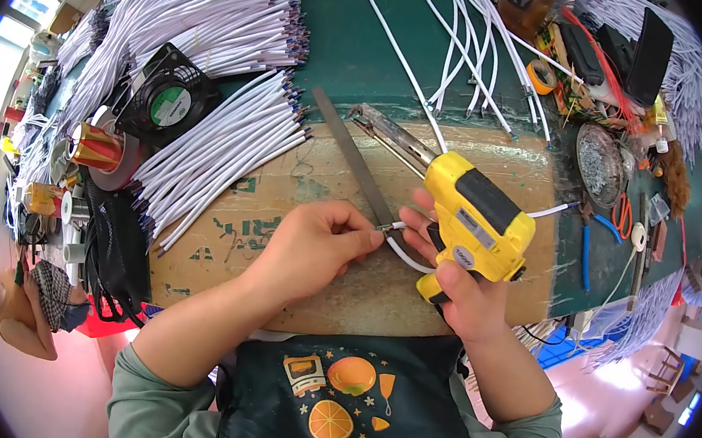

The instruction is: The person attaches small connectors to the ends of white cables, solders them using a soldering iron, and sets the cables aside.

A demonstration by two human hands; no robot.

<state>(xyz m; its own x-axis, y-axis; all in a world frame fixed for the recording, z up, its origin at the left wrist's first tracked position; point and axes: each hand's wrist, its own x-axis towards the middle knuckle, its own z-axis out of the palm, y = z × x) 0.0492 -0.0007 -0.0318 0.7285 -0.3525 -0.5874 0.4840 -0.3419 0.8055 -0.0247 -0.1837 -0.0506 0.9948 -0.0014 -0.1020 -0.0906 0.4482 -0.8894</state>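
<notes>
My right hand (478, 307) grips a yellow-and-black soldering gun (474, 214), its long metal barrel pointing up and left over the board. My left hand (310, 245) is closed in a pinch at the end of a white cable (408, 261). Small exposed wires show at the pinched tip. The cable curves right and passes behind the gun. Fingers of my right hand lie close to the cable end; whether they touch it is unclear. Beyond my left fingertips lies a flat dark metal strip (349, 155), on the brown board (287, 183).
Bundles of white cables (222, 152) lie at left, near a black fan (168, 100). Loose cables (477, 50) extend across the back. At right are a metal dish (599, 165), blue-handled pliers (587, 250) and orange tape (540, 77). Another person (13, 305) sits far left.
</notes>
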